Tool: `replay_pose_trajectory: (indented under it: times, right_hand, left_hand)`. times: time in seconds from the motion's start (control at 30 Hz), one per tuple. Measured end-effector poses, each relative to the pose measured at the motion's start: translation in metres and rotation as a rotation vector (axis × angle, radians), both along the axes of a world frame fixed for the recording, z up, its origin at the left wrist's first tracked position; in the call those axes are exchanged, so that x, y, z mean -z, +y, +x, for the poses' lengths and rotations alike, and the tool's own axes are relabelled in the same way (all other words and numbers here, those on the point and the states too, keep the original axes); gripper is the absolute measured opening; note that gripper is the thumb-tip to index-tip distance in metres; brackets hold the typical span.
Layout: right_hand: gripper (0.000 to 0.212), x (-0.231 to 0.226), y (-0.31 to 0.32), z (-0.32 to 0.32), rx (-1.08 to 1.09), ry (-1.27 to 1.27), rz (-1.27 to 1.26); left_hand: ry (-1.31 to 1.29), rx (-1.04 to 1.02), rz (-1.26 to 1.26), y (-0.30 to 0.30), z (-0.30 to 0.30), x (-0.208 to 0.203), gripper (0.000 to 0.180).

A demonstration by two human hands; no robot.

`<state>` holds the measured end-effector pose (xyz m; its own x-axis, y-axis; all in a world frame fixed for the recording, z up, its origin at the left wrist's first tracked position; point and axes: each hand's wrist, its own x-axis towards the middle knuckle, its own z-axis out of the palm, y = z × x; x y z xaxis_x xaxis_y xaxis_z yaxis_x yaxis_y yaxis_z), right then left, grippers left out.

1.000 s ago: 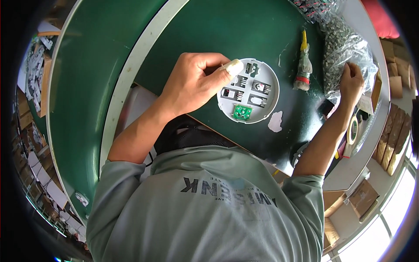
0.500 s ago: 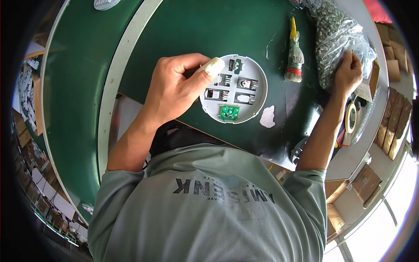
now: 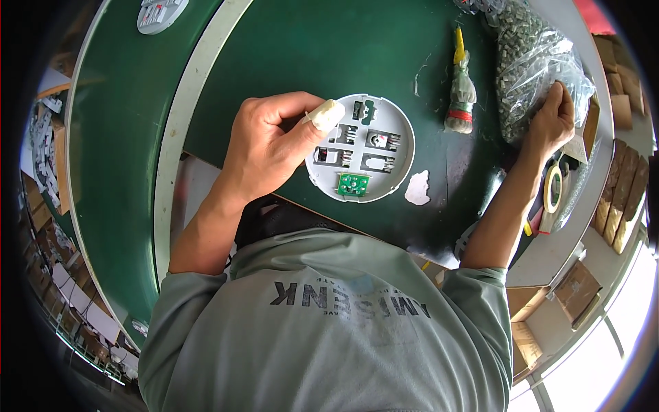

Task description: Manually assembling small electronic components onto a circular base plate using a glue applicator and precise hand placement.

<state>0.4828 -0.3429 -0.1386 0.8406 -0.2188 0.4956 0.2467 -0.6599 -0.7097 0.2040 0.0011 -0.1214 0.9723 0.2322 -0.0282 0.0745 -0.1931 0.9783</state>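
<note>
while the left hand [image 3: 274,144] pinches a round pale housing [image 3: 398,123] by its left rim, wrapped thumb [image 3: 325,117] on the face and the other fingers partly hidden, the right hand [image 3: 553,123] rests at a clear bag [image 3: 535,75] of small metallic parts, its fingers drawn nearly together; whether they grip film or a part cannot be told. the housing, over the near edge of the green table [image 3: 288,55], looks light, stiff and slightly slick, best taken by the rim, clear of the likely fragile circuit board [image 3: 353,184].
</note>
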Motion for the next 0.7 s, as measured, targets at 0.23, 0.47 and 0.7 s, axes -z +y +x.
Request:
replay_pose_trajectory:
  times: [0.23,0.47,0.7]
  right_hand:
    - [0.03,0.004,-0.005,0.003,-0.058,0.03,0.111]
    - [0.03,0.004,-0.006,0.004,-0.067,0.042,0.149]
    - [0.028,0.006,-0.009,0.006,-0.064,0.083,0.225]
  left_hand:
    - [0.021,0.013,-0.011,0.002,-0.002,-0.001,0.031]
    - [0.067,0.012,-0.017,0.002,0.0,-0.003,0.031]
    - [0.069,0.027,-0.043,0.003,0.002,-0.003,0.032]
